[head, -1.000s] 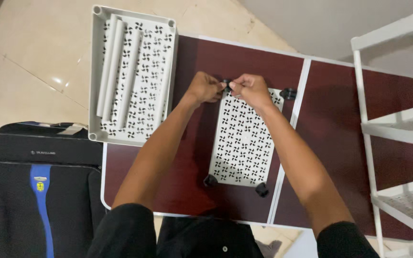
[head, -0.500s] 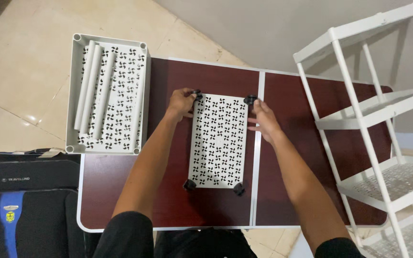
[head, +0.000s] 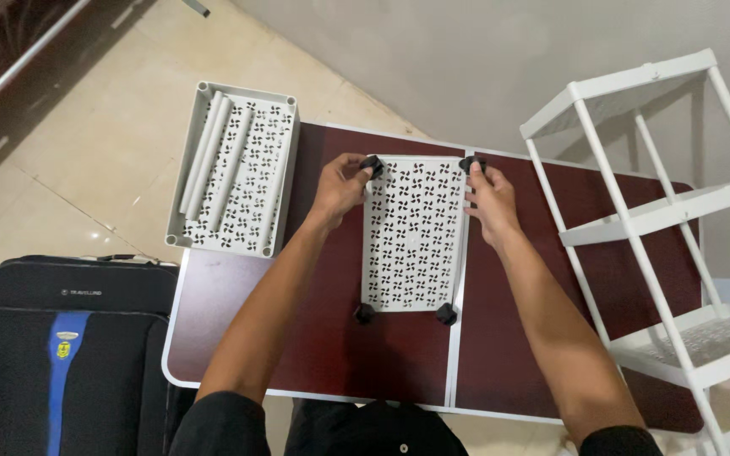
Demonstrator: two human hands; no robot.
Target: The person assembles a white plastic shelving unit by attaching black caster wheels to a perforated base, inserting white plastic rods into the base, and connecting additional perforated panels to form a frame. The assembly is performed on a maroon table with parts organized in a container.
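Left hand [head: 340, 187] pinches the black caster [head: 372, 165] at the far-left corner of the white perforated shelf panel [head: 412, 233]; right hand [head: 490, 201] closed on the far-right caster [head: 471, 164]. Panel lies flat mid-table, long axis running away from the person, two more casters at its near corners. Left of the panel, a second perforated tray [head: 234, 169] holds several white tubes [head: 209, 152]. Dark red folding table [head: 314, 338], tiled floor; white rack [head: 661, 211] right of the panel, black bag [head: 61, 346] lower left.
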